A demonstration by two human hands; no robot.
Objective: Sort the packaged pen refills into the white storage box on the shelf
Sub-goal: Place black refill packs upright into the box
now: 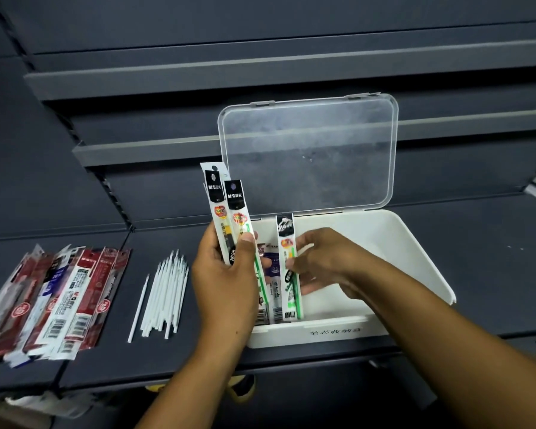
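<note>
— Two packs in the left hand, yes? How are the fingers set?

— Two refill packs, fanned and standing upright over the left end of the white box. The thumb presses flat on the front one and the other fingers curl behind, so it is a firm pinch, not a loose hold.

— And the right hand?

— It holds a third pack, the one with a green refill, by its right edge. Fingertips bent round it, thumb side hidden behind the pack. That pack stands on end inside the box, just beside a few packs already lying in there.

— Is the lid shut?

— No, the clear lid stands open at the back.

— What's left on the shelf?

— To the left, a heap of red and white packs, and between it and the box a bunch of bare white refills, one lying a little apart.
</note>
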